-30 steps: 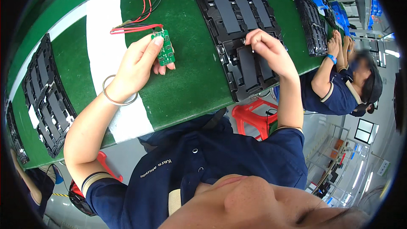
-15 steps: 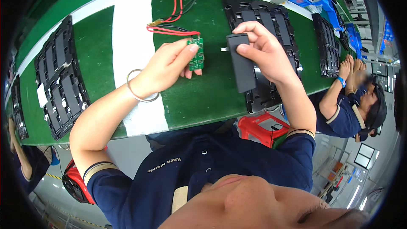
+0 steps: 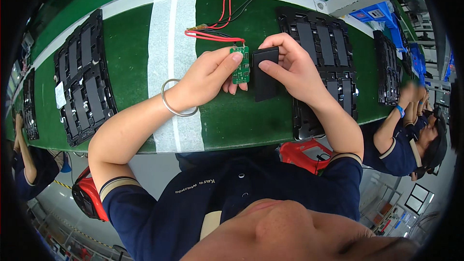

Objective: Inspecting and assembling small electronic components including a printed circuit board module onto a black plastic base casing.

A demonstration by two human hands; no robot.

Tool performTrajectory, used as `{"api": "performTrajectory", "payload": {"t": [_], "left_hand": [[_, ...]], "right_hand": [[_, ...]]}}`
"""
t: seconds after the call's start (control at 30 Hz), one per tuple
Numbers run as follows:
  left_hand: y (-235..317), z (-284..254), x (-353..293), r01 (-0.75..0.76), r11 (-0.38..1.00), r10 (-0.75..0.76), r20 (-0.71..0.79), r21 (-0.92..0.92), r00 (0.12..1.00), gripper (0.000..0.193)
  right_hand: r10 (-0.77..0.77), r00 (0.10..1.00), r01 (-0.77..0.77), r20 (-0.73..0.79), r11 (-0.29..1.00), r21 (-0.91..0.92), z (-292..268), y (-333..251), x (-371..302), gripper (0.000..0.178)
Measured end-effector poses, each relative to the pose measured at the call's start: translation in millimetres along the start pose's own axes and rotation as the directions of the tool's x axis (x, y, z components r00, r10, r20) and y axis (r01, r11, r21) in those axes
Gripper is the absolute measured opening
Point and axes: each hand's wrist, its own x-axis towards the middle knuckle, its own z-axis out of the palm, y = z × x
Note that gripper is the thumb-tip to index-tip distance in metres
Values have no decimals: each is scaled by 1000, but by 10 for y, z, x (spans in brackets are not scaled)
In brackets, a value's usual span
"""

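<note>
My left hand (image 3: 209, 78) pinches a small green circuit board (image 3: 240, 70) between thumb and fingers, over the middle of the green bench. Red and black wires (image 3: 217, 35) run from the board's top end toward the back of the bench. In my right hand (image 3: 293, 67) is a flat black rectangular battery pack (image 3: 266, 79), gripped by thumb and fingers. The pack's left edge is right beside the board's right edge; whether they touch I cannot tell. The fingers behind both pieces are partly hidden.
Black moulded trays (image 3: 324, 53) with grey strips lie at my right, and another black tray group (image 3: 87, 77) lies at the left. White tape (image 3: 179, 133) crosses the green bench. Blue bins (image 3: 377, 13) stand at the back right. Co-workers (image 3: 403, 140) sit at both sides.
My right hand has brought the battery pack left, up to the circuit board. The metal tab that stuck out of the pack no longer shows. The whole view has shifted slightly.
</note>
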Motion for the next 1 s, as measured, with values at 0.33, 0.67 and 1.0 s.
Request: {"api": "performTrajectory", "payload": {"t": [0.33,0.67,1.0], "left_hand": [[-27,21,11,-31,999,30,-44,-17,999,30],[10,89,-11,-7,995,17,-96,102,995,19],[11,85,0,14,998,-9,-68,63,998,19]], "right_hand": [[-15,1000,14,-12,998,-68,-1,31,5,23],[82,996,-77,46,992,-103,6,-3,1,25],[-22,1000,23,11,996,-84,10,51,3,22]]}}
